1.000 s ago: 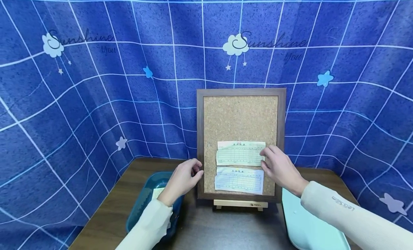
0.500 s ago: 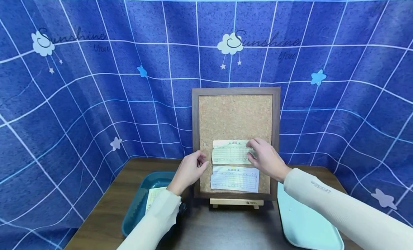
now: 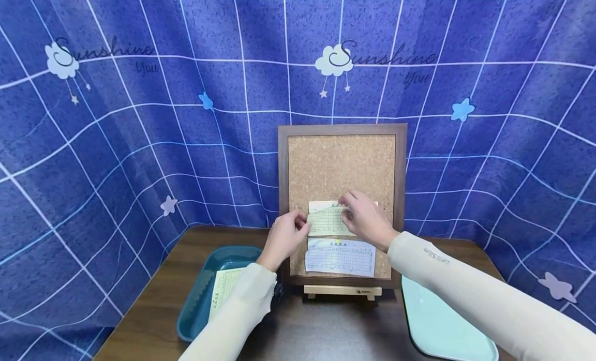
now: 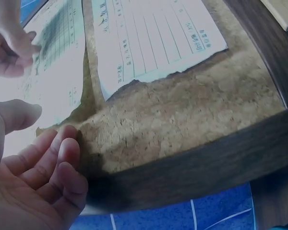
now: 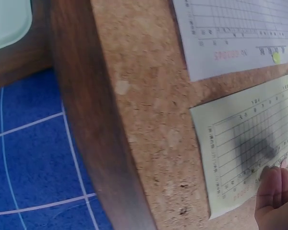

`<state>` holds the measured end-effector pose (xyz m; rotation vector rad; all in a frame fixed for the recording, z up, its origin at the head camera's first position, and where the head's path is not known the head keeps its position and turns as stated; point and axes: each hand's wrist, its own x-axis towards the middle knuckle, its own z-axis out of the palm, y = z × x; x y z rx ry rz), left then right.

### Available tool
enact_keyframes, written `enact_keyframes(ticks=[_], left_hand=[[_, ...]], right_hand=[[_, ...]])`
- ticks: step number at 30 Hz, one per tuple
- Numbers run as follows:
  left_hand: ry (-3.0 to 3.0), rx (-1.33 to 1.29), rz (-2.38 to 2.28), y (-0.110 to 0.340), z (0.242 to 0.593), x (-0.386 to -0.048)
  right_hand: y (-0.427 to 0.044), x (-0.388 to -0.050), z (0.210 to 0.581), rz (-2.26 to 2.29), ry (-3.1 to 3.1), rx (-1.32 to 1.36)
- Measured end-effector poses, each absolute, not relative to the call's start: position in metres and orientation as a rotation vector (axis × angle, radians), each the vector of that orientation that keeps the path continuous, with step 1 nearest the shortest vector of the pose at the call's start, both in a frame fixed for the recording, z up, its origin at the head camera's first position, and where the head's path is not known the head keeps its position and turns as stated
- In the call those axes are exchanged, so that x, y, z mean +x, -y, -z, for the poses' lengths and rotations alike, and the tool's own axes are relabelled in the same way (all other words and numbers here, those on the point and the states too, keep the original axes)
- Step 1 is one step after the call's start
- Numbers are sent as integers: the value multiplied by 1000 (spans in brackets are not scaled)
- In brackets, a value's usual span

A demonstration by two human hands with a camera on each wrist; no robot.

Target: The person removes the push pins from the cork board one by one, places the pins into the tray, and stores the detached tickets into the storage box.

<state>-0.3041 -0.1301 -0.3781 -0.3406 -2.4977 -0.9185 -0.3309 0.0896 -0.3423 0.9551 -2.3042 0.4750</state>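
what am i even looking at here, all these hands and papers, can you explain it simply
There is no machine: a person wearing cameras works with two bare hands. The head picture looks forward and down; each wrist picture shows that hand's work close up.

On the brown wooden table, a rectangular cork board with a dark brown frame stands on a pale wooden stand, between a dark teal tray holding a pale printed slip and a pale mint tray.

On the board, a pale green paper form sits above a pale blue paper form. The left hand is at the green form's left edge, thumb and fingers apart; the right hand is at its top edge. Whether the right one pinches anything is unclear.
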Motion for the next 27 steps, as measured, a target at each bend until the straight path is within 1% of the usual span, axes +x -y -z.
enact_keyframes(ticks=[9,19,27], left_hand=[[2508,-348,892,123,374,-308],[2512,-372,819,122,373,-308],[2508,-386,812,120,372,-306]], right_hand=[[-83,-334,338,-511,2364,954],[-75,-336,335,-488,2446,879],[-66,-336,338,-461,2447,741]])
